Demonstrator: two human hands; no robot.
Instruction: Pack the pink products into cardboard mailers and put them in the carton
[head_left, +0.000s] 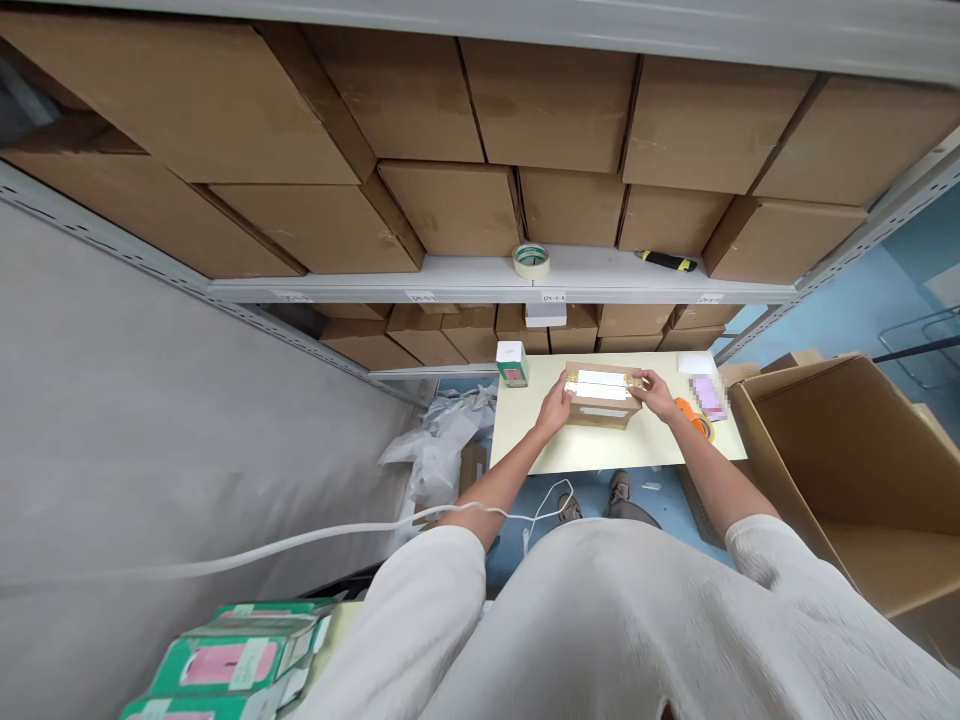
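Observation:
A small brown cardboard box (600, 411) sits on the pale yellow table (525, 450), with bright white labels or panels on its top and tape near its ends. My left hand (555, 404) grips the box's left end, fingers wrapped on its side. At the right end, my right hand (655, 393) has its fingers pinched at the taped top corner. An orange tape dispenser (690, 415) lies just right of my right forearm. Behind my left hand stands a small green and white box (512, 364).
Shelves of cardboard boxes (547, 105) rise ahead, with a tape roll (531, 261) and a yellow-black cutter (667, 261) on the ledge. A large open carton (862, 460) stands right. A white cable (300, 545) crosses my left forearm. Green-pink boxes (225, 662) sit lower left.

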